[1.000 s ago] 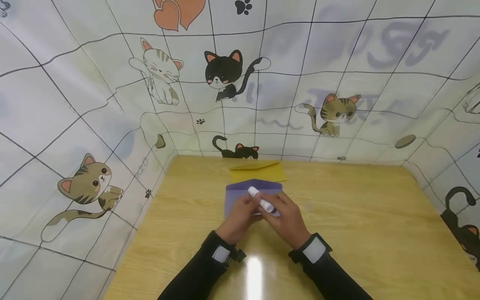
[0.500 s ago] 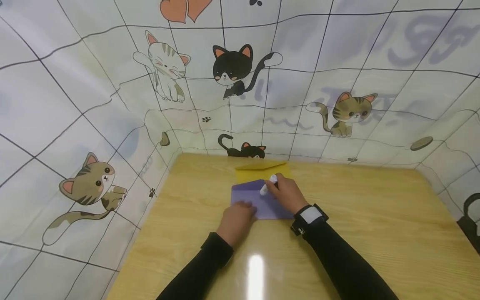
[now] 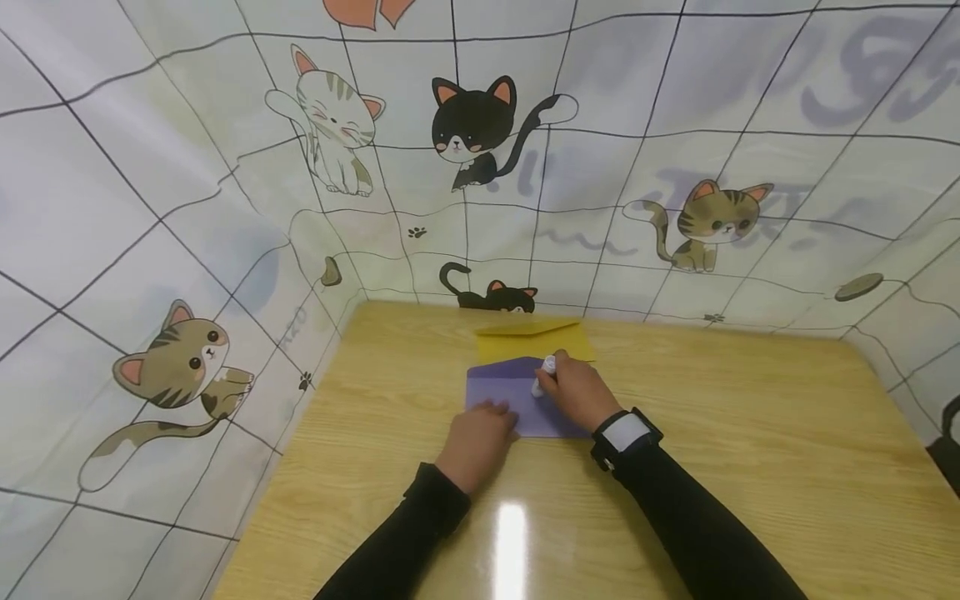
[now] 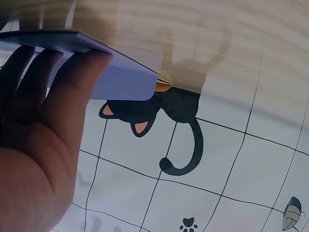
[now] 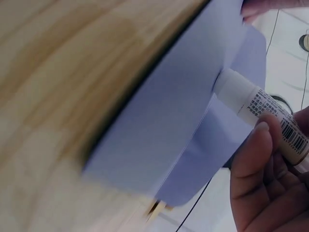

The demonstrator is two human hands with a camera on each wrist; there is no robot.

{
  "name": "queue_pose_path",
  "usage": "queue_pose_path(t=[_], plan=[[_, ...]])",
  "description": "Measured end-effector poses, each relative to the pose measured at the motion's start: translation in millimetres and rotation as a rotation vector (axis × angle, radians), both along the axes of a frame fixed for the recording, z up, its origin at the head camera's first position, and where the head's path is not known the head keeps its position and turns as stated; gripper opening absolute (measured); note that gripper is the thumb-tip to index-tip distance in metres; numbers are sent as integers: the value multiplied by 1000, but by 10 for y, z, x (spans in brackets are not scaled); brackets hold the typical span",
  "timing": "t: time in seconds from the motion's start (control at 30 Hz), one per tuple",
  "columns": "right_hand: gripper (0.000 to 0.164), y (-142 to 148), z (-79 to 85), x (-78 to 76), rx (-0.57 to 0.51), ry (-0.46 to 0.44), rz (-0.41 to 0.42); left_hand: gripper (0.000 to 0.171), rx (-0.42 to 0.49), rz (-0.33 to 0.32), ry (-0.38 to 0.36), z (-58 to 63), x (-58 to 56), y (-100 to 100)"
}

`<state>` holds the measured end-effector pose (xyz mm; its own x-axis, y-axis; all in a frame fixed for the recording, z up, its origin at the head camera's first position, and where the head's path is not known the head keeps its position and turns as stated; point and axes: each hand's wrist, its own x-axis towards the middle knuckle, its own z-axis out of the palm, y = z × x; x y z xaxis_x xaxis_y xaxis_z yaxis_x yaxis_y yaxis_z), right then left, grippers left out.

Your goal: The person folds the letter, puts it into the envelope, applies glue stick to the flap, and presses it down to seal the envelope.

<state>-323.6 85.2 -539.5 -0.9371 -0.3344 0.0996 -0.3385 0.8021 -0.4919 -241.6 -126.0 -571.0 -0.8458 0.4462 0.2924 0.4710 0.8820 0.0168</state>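
Observation:
A purple envelope (image 3: 492, 388) lies on the table with its flap open toward the back. My right hand (image 3: 581, 393) grips a white glue stick (image 3: 538, 387), thumb and fingers around its barrel. The right wrist view shows a printed label and barcode on the glue stick (image 5: 263, 107), whose tip meets the envelope (image 5: 164, 116) near the flap fold. With extended fingers, my left hand (image 3: 477, 446) presses on the envelope's lower left part. In the left wrist view these fingers (image 4: 79, 77) lie against the envelope's surface.
Behind the purple one lies a yellow envelope (image 3: 547, 343), its flap partly raised. The wooden table (image 3: 720, 433) runs back to a cloth wall (image 3: 585, 183) printed with cats and grid lines, which also closes off the sides.
Both hands were together on the glue stick above the envelope. My left hand has gone down onto the envelope, and my right hand has brought the glue stick to the fold area.

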Motion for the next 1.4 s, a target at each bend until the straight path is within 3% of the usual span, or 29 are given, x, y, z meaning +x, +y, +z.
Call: queue_pose_path(t=[0.1, 0.2, 0.23, 0.3, 0.33, 0.43, 0.47, 0.53, 0.57, 0.8, 0.93, 1.07, 1.13, 1.23, 1.37, 1.4], plan=[[32, 35, -24, -24, -21, 4, 3, 16, 1, -12, 5, 21, -10, -11], [43, 16, -311, -192, -96, 37, 70, 16, -7, -18, 14, 14, -27, -12], [46, -16, -389, -240, -107, 30, 87, 16, -3, -24, 33, -68, -57, -33], [50, -77, -531, -313, -134, 31, 120, 15, -1, -23, 31, -87, -62, -33], [50, -100, -528, -313, -131, 22, 127, 15, 1, -21, 32, -93, -63, -33], [42, -127, -256, -155, -75, -12, 79, 14, -5, -8, 21, -83, -52, -43], [39, -98, -178, -107, -59, -9, 62, 13, -14, 4, -2, -1, -19, -27], [35, -33, -47, -34, -25, -12, 22, 13, -25, 16, -11, 18, -6, -38], [36, 3, -54, -33, -17, 10, 13, 13, -33, 21, -16, 25, -1, -42], [56, -57, -721, -414, -52, 66, 55, 12, -28, 8, -38, -6, -7, -29], [50, -61, -641, -343, -15, 54, 27, 13, -31, 8, -35, -8, -3, -29], [40, 61, -318, -144, -7, 75, -45, 14, -34, 25, -35, 22, -4, -38], [38, 55, -262, -134, -18, 62, -54, 14, -30, 32, -36, 25, -10, -38], [43, -58, -367, -217, -47, 34, -13, 12, -19, 32, -42, -3, -23, -23], [51, -192, -684, -409, -69, 22, 21, 12, -9, 36, -39, -52, -30, 1], [50, -202, -588, -361, -63, 5, 12, 12, -11, 40, -35, -46, -28, 3]])
